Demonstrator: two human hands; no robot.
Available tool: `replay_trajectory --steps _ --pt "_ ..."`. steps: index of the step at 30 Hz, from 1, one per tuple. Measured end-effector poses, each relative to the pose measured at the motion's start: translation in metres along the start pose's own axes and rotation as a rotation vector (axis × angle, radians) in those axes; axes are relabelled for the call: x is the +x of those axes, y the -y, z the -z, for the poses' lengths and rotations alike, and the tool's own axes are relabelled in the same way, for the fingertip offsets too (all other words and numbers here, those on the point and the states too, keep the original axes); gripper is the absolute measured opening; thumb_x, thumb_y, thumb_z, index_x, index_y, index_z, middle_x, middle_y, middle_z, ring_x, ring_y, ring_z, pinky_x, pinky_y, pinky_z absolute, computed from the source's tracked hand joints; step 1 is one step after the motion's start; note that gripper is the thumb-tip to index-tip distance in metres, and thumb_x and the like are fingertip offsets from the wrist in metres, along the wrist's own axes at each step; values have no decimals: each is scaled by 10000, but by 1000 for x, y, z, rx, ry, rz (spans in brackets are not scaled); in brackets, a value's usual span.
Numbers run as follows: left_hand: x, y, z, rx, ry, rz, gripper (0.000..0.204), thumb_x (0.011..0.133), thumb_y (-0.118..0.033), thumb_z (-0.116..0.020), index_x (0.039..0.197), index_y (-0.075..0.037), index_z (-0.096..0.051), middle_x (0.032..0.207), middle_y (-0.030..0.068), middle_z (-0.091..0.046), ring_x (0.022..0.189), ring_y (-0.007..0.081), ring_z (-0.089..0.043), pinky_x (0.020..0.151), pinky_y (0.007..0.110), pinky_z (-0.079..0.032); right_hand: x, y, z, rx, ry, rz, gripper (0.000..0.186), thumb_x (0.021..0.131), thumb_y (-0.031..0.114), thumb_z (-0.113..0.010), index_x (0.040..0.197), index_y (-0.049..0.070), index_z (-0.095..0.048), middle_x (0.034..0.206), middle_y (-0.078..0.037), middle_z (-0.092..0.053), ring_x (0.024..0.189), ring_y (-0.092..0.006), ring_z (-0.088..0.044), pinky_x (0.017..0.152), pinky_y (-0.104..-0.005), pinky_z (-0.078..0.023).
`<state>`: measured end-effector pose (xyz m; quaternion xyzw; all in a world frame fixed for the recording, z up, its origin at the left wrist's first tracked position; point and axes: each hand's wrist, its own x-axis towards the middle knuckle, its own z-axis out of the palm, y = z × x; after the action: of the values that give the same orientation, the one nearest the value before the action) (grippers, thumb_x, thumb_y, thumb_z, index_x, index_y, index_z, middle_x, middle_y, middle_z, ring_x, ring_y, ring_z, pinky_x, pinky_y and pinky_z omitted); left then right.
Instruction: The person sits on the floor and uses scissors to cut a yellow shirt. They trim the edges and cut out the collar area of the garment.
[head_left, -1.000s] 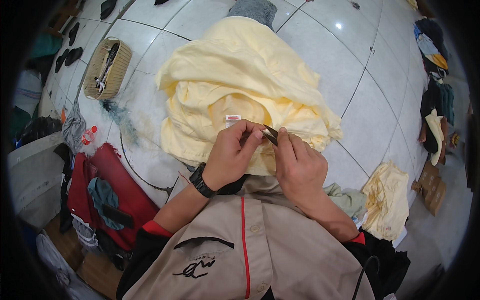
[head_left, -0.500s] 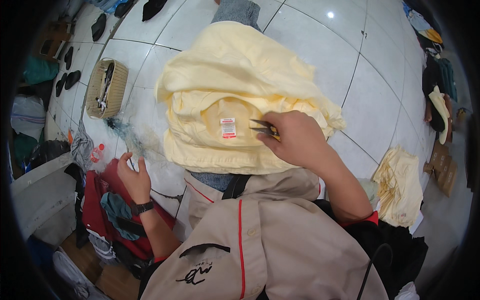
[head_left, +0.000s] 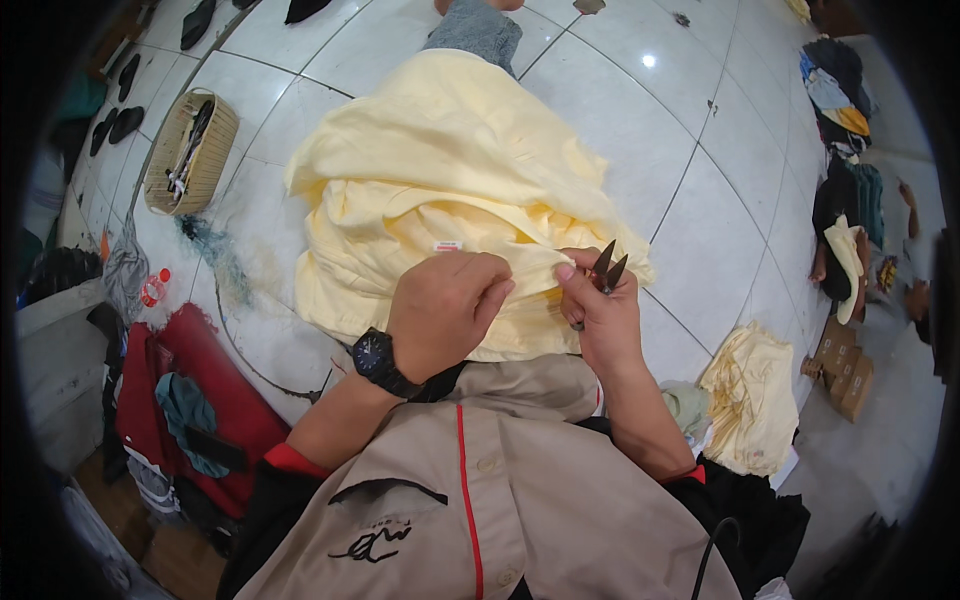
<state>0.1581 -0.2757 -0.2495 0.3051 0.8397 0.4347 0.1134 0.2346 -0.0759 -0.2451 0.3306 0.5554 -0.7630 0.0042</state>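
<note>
A pale yellow shirt [head_left: 450,120] lies bunched over my lap, its neckline toward me. A white and red label [head_left: 447,247] shows inside the collar, partly covered by my left hand. My right hand [head_left: 608,315] has the thread snips [head_left: 608,268] tucked in its fingers, blades pointing up and away. Its thumb and forefinger also pinch the neckline edge at the right. My left hand [head_left: 445,305], with a black watch [head_left: 375,358] at the wrist, hovers over or rests on the shirt front, fingers curled together. What those fingers hold is hidden.
A wicker basket [head_left: 193,155] with tools stands on the tiled floor at the far left. Nearer are a bottle with a red cap [head_left: 155,288] and red cloth [head_left: 215,385]. More yellow garments [head_left: 752,400] lie folded at the right, near cardboard boxes [head_left: 843,370].
My left hand has come from the left side onto the shirt. My right hand has moved right and lower, turned the snips blades-up, and taken hold of the neckline edge.
</note>
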Motion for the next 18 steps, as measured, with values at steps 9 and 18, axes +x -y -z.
replay_trajectory --steps 9,18 --pt "15 -11 -16 -289 -131 -29 144 917 14 -726 1058 -6 -705 839 99 -712 685 170 -677 603 276 -519 -3 -7 -4 -230 92 81 165 918 92 -790 1068 24 -778 769 55 -560 683 -42 -477 600 -235 -353" --pt "7 8 -15 -528 87 169 84 997 -42 -645 1001 41 -658 897 130 -713 793 205 -713 734 315 -576 -6 -7 -5 -435 177 260 156 893 21 -762 1049 30 -773 819 15 -535 721 -80 -476 650 -264 -389"
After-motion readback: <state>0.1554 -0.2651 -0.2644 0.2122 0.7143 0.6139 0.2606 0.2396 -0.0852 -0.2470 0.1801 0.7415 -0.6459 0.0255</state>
